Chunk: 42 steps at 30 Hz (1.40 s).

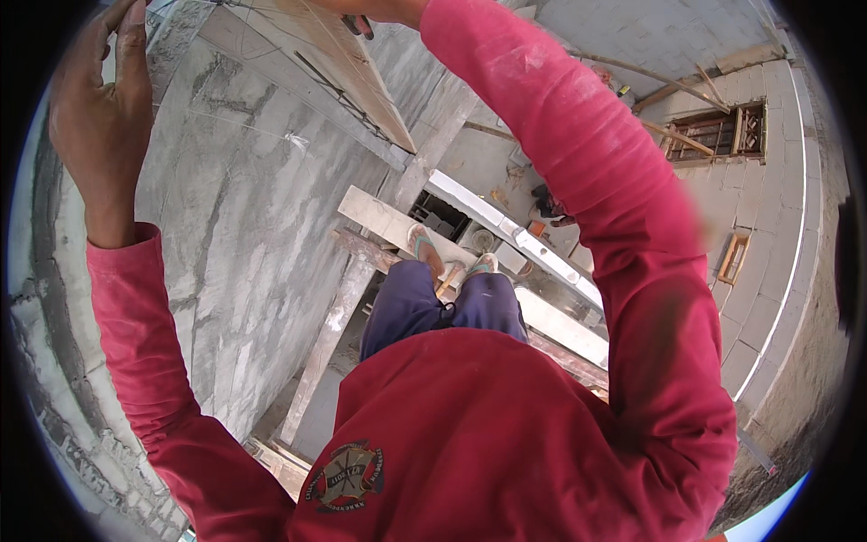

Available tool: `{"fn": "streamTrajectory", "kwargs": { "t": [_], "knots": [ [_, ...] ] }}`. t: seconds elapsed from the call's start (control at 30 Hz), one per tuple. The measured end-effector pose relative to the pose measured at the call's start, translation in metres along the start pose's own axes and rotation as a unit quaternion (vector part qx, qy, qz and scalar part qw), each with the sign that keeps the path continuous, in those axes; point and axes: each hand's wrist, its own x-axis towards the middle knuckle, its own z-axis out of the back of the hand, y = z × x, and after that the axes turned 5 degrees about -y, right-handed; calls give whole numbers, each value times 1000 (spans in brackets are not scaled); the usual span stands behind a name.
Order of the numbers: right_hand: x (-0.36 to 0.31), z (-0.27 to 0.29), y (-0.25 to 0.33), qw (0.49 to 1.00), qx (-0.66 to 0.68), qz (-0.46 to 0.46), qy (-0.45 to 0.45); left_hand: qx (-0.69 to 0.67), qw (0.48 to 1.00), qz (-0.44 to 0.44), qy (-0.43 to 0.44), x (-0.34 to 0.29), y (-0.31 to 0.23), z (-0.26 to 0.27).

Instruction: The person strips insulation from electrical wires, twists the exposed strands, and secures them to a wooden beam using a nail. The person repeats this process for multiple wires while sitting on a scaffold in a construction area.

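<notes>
left hand (95,108) raised at upper left, close against the grey plastered wall (235,208), fingers near a thin string (239,126) running across that wall. right hand (366,11) at the top edge, mostly cut off, touching the flat wooden board (348,68) that lies against the wall's upper part. below, both feet in sandals (426,248) stand on a wooden scaffold plank (388,221). a long pale straightedge (515,237) lies just right of the feet, parallel to the plank. block wall with a wooden window frame (718,131) stands far right, well apart.
</notes>
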Motion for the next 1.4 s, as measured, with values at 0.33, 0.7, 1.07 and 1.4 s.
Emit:
{"fn": "streamTrajectory", "kwargs": {
  "t": [0.33, 0.7, 1.07, 1.4],
  "knots": [
    [-12, -5, 4, 996, -73, -53, -9, -353, 907, 211, 85, -63, -56, -27],
    [-16, -12, -3, 995, -56, -72, -47, -222, 974, -19, -48, -86, -30, -68],
    [-15, -12, -29, 993, -63, 13, -96, -208, 976, 22, -57, -92, -28, -79],
    [-8, -4, -48, 995, 7, 96, -8, -136, 990, 18, 19, -73, -40, -66]
  ]
}}
